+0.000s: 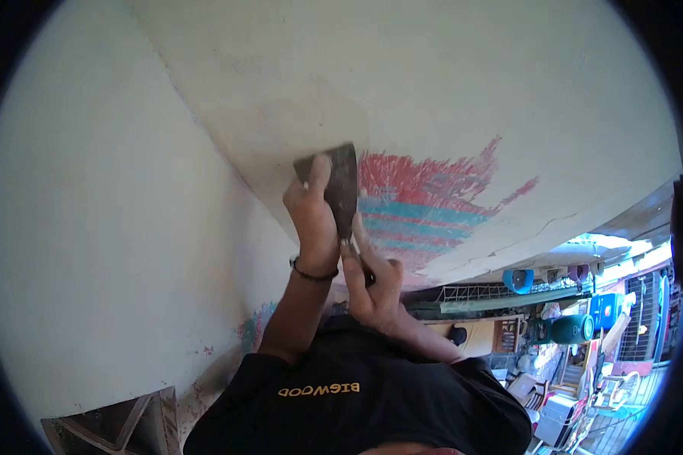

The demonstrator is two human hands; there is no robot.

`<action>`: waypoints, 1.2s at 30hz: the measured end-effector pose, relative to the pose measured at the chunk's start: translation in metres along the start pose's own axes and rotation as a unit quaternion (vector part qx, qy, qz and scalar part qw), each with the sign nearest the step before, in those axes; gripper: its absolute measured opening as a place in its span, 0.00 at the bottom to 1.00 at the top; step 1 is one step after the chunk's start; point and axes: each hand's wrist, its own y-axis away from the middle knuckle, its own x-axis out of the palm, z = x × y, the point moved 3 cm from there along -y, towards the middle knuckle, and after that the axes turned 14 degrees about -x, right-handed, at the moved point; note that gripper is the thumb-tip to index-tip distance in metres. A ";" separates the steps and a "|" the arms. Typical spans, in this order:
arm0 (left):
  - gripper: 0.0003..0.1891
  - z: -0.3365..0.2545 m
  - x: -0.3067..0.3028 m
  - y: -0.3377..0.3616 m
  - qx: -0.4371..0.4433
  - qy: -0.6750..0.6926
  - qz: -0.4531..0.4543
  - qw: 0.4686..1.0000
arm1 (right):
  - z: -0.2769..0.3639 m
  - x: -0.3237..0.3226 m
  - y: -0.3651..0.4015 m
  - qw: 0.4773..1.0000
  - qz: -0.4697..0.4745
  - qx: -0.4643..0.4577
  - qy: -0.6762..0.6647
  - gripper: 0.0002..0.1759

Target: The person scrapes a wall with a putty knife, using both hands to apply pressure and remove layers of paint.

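A putty knife (340,182) with a wide, dusty metal blade lies against the pale wall (432,83), its edge toward the top. My left hand (313,224), wearing a dark bracelet at the wrist, grips the blade's left side, with one digit laid along its face. Lower down, my right hand (376,292) is closed around the handle, most of which the fingers hide. Just right of the blade, a patch of red and blue paint (425,189) shows on the wall, with ragged, scraped edges.
A second wall (106,205) meets this one at a corner on the left. At lower left is a brown-framed opening (114,421). A crack (535,233) runs through the wall at right. Beyond lie a green gas cylinder (573,329), a blue container (605,311) and household clutter.
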 end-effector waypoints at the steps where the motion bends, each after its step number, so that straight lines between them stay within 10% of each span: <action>1: 0.13 0.008 -0.009 -0.002 -0.001 -0.021 -0.017 1.000 | -0.004 0.003 0.008 1.000 -0.007 -0.014 -0.001 0.28; 7: 0.15 0.005 -0.003 0.000 0.033 -0.046 -0.035 0.998 | 0.000 -0.009 0.005 0.993 0.045 0.104 -0.025 0.28; 14: 0.17 0.030 -0.027 -0.007 0.014 -0.087 -0.039 0.995 | -0.017 0.000 0.022 0.999 -0.030 -0.018 -0.025 0.27; 19: 0.15 -0.001 0.005 0.002 0.018 -0.057 -0.005 0.998 | 0.005 -0.010 0.004 0.993 0.017 0.100 -0.061 0.26; 30: 0.18 -0.007 0.020 0.006 -0.014 -0.089 0.013 0.996 | 0.008 -0.013 -0.002 0.993 -0.048 0.035 -0.100 0.28; 36: 0.18 0.017 0.008 0.018 -0.020 -0.167 -0.089 0.982 | -0.012 -0.009 0.026 0.996 -0.060 -0.019 -0.058 0.28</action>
